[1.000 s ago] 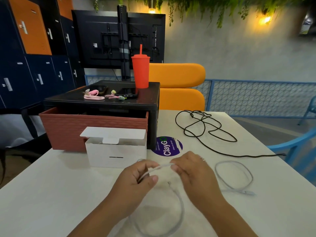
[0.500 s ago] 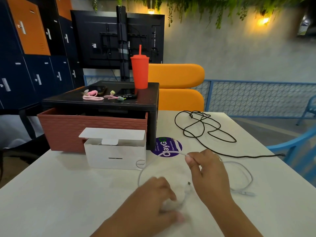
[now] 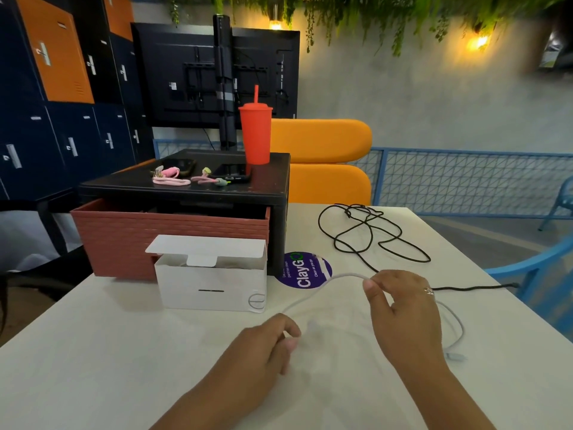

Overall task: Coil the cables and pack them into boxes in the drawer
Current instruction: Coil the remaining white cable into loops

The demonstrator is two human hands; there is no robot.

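A thin white cable (image 3: pixel 344 277) arcs over the white table (image 3: pixel 93 352). My right hand (image 3: pixel 403 308) pinches it at the top of the arc, lifted off the table. My left hand (image 3: pixel 263 346) grips its lower part near the tabletop. The cable's free end with a plug (image 3: pixel 455 355) lies to the right. An open white box (image 3: pixel 214 282) stands left of my hands, flap up. Behind it the reddish-brown drawer (image 3: pixel 167 234) is pulled out of a black stand (image 3: pixel 192 193). A loose black cable (image 3: pixel 372 234) sprawls at the back right.
A red tumbler with a straw (image 3: pixel 255 135), pink cable ties (image 3: pixel 173 178) and phones sit on top of the stand. A purple round sticker (image 3: pixel 307 270) is on the table. Blue chair (image 3: pixel 536 274) stands at the right edge, orange seat (image 3: pixel 325 169) behind.
My hands moved apart: the right one rose up and away with the cable, drawing out an arc, while the left dropped toward the table holding the lower part.
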